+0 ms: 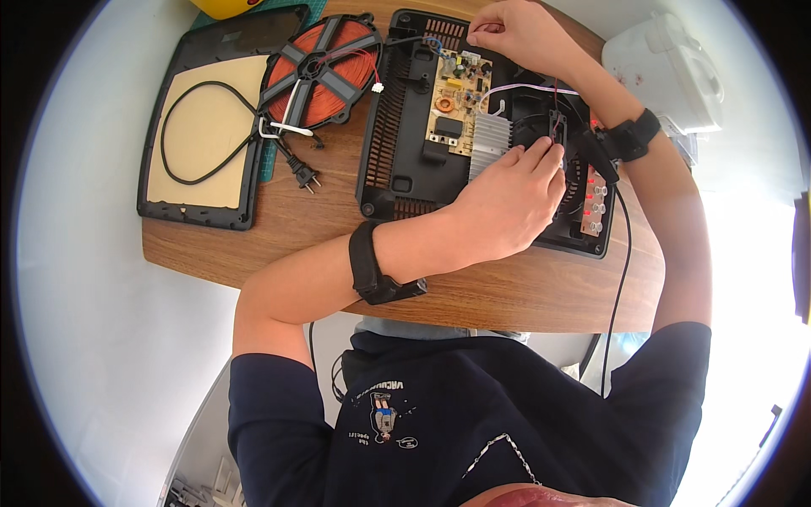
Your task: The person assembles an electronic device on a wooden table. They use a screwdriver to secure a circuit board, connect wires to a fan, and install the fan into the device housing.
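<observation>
Head view. An opened black appliance housing point(397, 127) lies on the wooden table point(507, 291), with its inner parts exposed. A circuit board point(456, 97) sits in the upper middle of the housing. A ribbed silver heat sink point(490, 144) lies just below and to the right of the board. A dark round fan well point(541, 127) lies to the right of the heat sink.

The left hand point(507, 207) rests on the housing with its fingers curled. Its fingertips point(541, 152) touch the edge of the heat sink and a small black part point(557, 125) at the fan well. Whether the fingers grip this part cannot be told. A black wrist strap point(372, 266) sits on the left forearm.

The right hand point(515, 34) is at the upper edge of the housing, above the circuit board. Its fingers are closed in a pinch; what they hold is too small to tell. A second black strap point(629, 135) sits on the right wrist, and a thin cable point(621, 253) runs down from it past the table edge.

A round copper coil point(321, 72) in a black spoked frame lies to the left of the housing. A black power cord point(203, 127) loops across a flat dark-framed panel point(194, 211) at the far left, and its plug point(304, 176) lies on the table between panel and housing. A white appliance point(667, 68) stands at the upper right.
</observation>
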Tool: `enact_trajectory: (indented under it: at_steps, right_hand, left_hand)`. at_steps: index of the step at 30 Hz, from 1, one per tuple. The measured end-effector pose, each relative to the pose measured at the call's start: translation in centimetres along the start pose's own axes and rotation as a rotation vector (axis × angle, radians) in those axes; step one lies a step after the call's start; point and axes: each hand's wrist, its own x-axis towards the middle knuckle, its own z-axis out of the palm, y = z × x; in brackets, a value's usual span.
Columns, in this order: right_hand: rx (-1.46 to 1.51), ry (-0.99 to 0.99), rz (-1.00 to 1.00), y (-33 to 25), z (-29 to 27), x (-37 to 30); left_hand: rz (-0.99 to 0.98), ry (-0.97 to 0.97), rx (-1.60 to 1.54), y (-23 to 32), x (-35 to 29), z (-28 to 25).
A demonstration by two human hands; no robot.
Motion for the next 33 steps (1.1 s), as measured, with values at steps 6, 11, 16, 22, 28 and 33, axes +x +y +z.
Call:
enact_trajectory:
  at_steps: [6, 11, 16, 22, 28, 33]
  right_hand:
    - [0.075, 0.052, 0.035, 0.0, 0.9, -0.1]
    - [0.020, 0.111, 0.046, 1.8, 3.4, -1.1]
    - [0.052, 0.165, 0.099, 1.7, 3.5, -1.5]
    - [0.041, 0.173, 0.011, 2.1, 4.3, -1.2]
    - [0.012, 0.147, -0.005, 2.0, 4.2, -1.1]
    - [0.022, 0.170, 0.008, 2.1, 4.5, -1.0]
  left_hand:
    - [-0.009, 0.004, 0.015, -0.1, 0.0, 0.0]
    - [-0.018, 0.030, 0.018, 0.1, 0.0, 0.2]
    - [-0.018, 0.053, 0.010, 0.0, -0.1, 0.1]
    - [-0.024, 0.064, 0.009, 0.0, -0.1, 0.4]
    - [-0.019, 0.056, 0.020, 0.0, -0.1, 0.2]
    - [-0.009, 0.058, 0.032, 0.0, -0.1, 0.2]
